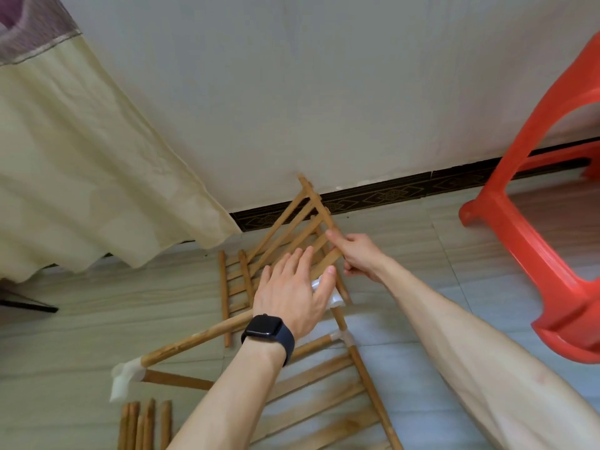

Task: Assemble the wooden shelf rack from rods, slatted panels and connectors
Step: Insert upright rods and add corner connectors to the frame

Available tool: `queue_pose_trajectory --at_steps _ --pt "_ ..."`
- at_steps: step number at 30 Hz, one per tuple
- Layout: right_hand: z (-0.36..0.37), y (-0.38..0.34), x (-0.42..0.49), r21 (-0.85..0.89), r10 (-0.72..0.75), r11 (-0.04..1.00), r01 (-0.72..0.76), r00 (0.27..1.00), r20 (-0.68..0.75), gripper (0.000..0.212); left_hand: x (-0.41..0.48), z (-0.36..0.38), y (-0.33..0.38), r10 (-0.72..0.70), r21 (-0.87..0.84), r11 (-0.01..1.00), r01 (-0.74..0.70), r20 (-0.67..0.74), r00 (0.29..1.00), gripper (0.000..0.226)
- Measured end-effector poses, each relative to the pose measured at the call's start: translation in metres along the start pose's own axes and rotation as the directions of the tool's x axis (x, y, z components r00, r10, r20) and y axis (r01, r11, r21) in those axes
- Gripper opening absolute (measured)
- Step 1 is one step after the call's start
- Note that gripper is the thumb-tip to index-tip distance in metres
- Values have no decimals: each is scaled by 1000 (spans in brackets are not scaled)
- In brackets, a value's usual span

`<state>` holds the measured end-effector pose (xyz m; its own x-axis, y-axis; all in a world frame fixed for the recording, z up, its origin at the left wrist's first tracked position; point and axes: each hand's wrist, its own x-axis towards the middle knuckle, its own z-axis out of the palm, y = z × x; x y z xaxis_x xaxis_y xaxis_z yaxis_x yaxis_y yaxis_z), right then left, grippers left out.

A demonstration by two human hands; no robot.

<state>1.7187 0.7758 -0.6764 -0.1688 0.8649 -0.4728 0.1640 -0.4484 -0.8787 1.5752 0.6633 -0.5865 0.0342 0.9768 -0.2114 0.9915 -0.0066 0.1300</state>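
Risks: the left hand (292,293) lies flat w/ fingers spread over the slats, thumb against the white plastic corner connector (336,300), so nothing clamps that joint. If the rail end goes in crooked, it may jam or push the connector off its round wooden rod (194,339). The frame is probably loose, so it could twist or slide on the tiled floor (97,319).

The right hand (358,254) has its fingers curled round the side rail of the light-brown wooden slatted panel (316,203).

The panel is held tilted above the floor. Its near end is at the connector and its far tip is up by the wall skirting. The rail's long axis runs away from the person and slightly left. The slats cross it toward lower left.
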Motion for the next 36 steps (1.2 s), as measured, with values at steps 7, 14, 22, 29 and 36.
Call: queue_pose_trajectory --at_steps 7,14,22,29,36 --pt "-43 -74 -86 -545 -382 787 290 922 -60 46 -11 -5 4 -37 17 999 38 -42 998 75" --pt "-84 -97 -200 -588 -661 707 393 665 -349 42 -70 -46 -31 -9 -131 991 -21 -224 974 73" --pt "-32 -55 -332 -136 -529 830 541 685 -501 37 -205 -101 -87 -446 -781 622 45 -307 840 73" --pt "15 18 -376 6 -451 890 455 883 -134 56 -315 -49 -129 -536 -993 76 93 38 843 47" --pt "20 61 -381 -285 -452 864 415 889 -74 45 -389 44 -112 -683 -984 94 154 49 729 28"
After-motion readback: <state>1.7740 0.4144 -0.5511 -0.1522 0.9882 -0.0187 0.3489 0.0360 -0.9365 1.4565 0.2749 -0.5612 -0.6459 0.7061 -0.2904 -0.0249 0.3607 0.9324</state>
